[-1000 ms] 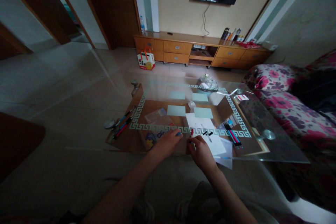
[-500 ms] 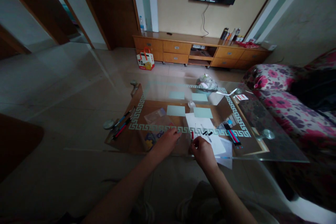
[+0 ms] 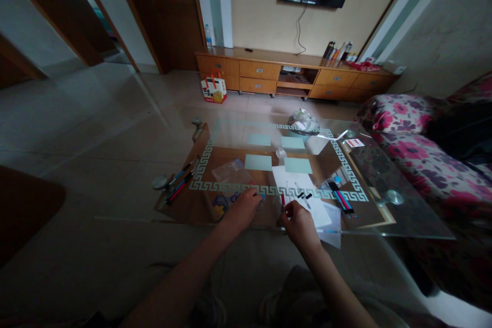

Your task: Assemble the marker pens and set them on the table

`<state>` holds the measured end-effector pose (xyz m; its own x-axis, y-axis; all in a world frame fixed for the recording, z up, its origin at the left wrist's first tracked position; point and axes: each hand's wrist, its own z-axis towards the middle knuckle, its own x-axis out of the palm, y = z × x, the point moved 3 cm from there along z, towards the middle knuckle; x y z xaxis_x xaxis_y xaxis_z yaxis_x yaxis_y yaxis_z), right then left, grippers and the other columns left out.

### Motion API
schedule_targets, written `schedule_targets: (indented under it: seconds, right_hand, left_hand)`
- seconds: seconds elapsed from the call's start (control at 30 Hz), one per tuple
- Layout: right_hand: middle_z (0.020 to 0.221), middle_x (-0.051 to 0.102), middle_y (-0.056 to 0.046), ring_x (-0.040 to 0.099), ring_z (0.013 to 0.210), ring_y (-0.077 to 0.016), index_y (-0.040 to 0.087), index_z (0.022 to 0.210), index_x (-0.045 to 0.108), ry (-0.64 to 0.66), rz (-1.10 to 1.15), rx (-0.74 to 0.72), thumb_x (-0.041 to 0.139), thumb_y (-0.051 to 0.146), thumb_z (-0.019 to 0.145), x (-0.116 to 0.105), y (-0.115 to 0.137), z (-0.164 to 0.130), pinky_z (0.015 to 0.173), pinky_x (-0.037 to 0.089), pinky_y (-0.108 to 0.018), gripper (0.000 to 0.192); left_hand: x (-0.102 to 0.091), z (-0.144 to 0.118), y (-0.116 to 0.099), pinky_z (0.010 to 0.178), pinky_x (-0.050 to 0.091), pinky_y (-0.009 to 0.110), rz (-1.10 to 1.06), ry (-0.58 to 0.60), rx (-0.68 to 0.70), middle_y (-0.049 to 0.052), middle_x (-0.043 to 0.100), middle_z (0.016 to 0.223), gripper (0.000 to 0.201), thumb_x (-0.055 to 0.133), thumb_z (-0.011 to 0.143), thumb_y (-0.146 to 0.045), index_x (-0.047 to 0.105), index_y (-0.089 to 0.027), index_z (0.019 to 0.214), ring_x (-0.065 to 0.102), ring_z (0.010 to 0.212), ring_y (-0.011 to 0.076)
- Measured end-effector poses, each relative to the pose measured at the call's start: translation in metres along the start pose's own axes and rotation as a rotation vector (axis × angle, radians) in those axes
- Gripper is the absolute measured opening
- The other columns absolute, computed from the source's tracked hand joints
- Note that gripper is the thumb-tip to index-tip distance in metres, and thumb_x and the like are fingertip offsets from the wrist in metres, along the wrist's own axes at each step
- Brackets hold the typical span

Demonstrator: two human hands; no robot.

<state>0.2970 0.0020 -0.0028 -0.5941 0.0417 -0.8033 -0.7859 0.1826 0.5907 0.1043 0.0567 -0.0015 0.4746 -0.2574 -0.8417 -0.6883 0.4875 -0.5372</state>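
My right hand (image 3: 299, 221) is pinched round a slim red pen part (image 3: 283, 200) over the near edge of the glass table (image 3: 415, 210). To its left, my left hand (image 3: 246, 206) is closed with fingers curled; anything in it is too small to make out. White paper sheets (image 3: 321, 211) lie beside my right hand, with black pen caps (image 3: 305, 195) and a clear pen barrel on them. Near my left hand is a clear plastic bag (image 3: 226, 170), and a blue and yellow packet (image 3: 220, 206) shows by the forearm.
Several black, blue and red pens (image 3: 340, 198) lie at the right, and another group of pens (image 3: 180, 184) at the left. A bagged bin (image 3: 303, 125) stands beyond the table's middle. A flowered sofa (image 3: 430, 164) is at the right, a wooden TV cabinet (image 3: 257, 69) behind.
My left hand has shifted slightly left and down. The right hand keeps its pinch on the red pen part, almost in place.
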Motion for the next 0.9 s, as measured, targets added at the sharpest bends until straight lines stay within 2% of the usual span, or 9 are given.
schedule_targets:
  seconds: [0.23, 0.33, 0.43, 0.6, 0.73, 0.9]
  right_hand:
    - [0.073, 0.067, -0.002, 0.061, 0.065, -0.0159, 0.019, 0.093, 0.057, 0.005, 0.040, 0.039, 0.058, 0.014, 0.075, 0.002, -0.001, -0.001, 0.059, 0.038, -0.024, 0.018]
    - [0.072, 0.068, -0.003, 0.062, 0.065, -0.0166, 0.017, 0.095, 0.060, 0.007, 0.050, 0.039, 0.058, 0.015, 0.076, 0.003, -0.002, -0.001, 0.059, 0.039, -0.024, 0.020]
    - [0.076, 0.070, -0.005, 0.064, 0.068, -0.0177, 0.015, 0.101, 0.065, -0.023, 0.074, 0.000, 0.056, 0.017, 0.078, 0.002, -0.002, 0.000, 0.063, 0.042, -0.026, 0.025]
    - [0.086, 0.071, -0.007, 0.066, 0.076, -0.0202, 0.017, 0.098, 0.072, -0.078, 0.222, -0.104, 0.058, 0.027, 0.082, 0.001, 0.009, 0.000, 0.072, 0.048, -0.029, 0.023]
    - [0.088, 0.071, -0.007, 0.066, 0.078, -0.0203, 0.018, 0.098, 0.070, -0.065, 0.406, -0.153, 0.059, 0.036, 0.087, 0.002, 0.025, -0.005, 0.073, 0.050, -0.029, 0.023]
    - [0.087, 0.068, -0.006, 0.061, 0.074, -0.0177, 0.020, 0.099, 0.070, -0.058, 0.402, -0.286, 0.057, 0.032, 0.092, -0.004, 0.042, -0.014, 0.068, 0.048, -0.027, 0.019]
  left_hand:
    - [-0.002, -0.003, 0.000, 0.082, 0.046, 0.029, -0.027, -0.032, -0.031, 0.006, 0.062, 0.095, 0.021, 0.043, 0.092, -0.009, 0.063, -0.018, 0.089, 0.060, 0.090, 0.0186]
    - [-0.008, -0.004, -0.002, 0.080, 0.046, 0.030, -0.082, -0.098, -0.023, 0.006, 0.063, 0.092, 0.021, 0.045, 0.091, -0.008, 0.063, -0.019, 0.088, 0.061, 0.088, 0.0189]
    - [-0.018, -0.004, -0.003, 0.079, 0.047, 0.029, -0.257, -0.233, -0.060, 0.004, 0.066, 0.088, 0.016, 0.050, 0.089, -0.011, 0.064, -0.019, 0.089, 0.062, 0.084, 0.0180]
    - [-0.029, -0.002, -0.001, 0.077, 0.052, 0.027, -0.717, -0.394, -0.146, 0.003, 0.071, 0.087, 0.007, 0.062, 0.086, -0.023, 0.066, -0.018, 0.089, 0.066, 0.081, 0.0164]
    - [-0.030, -0.003, -0.002, 0.078, 0.055, 0.029, -0.982, -0.416, -0.179, 0.006, 0.072, 0.089, 0.018, 0.067, 0.084, -0.032, 0.067, -0.016, 0.090, 0.068, 0.081, 0.0170]
    - [-0.030, -0.004, -0.006, 0.080, 0.057, 0.032, -1.095, -0.436, -0.212, 0.008, 0.074, 0.094, 0.025, 0.070, 0.082, -0.037, 0.069, -0.015, 0.092, 0.069, 0.085, 0.0181]
